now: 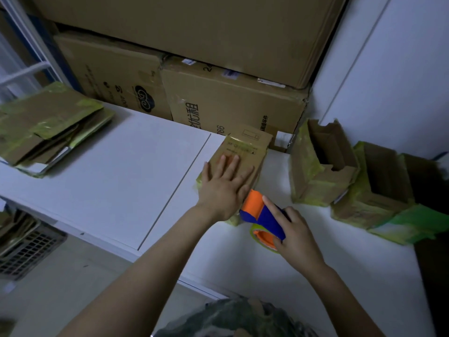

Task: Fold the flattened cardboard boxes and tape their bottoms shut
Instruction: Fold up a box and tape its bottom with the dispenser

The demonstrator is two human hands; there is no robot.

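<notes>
Box (245,147) under flat left hand (223,188), dispenser (264,216) gripped

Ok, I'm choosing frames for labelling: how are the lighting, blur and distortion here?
Head view: dim, bluish light; flattened boxes at left are smeared by blur; left hand pressing the small box and right hand gripping the tape dispenser look fairly sharp; wide-angle lens tilts the table edges.

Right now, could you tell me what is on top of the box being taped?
The left hand lies flat on the box; printing shows beyond it. Under the palm is hidden.
</notes>
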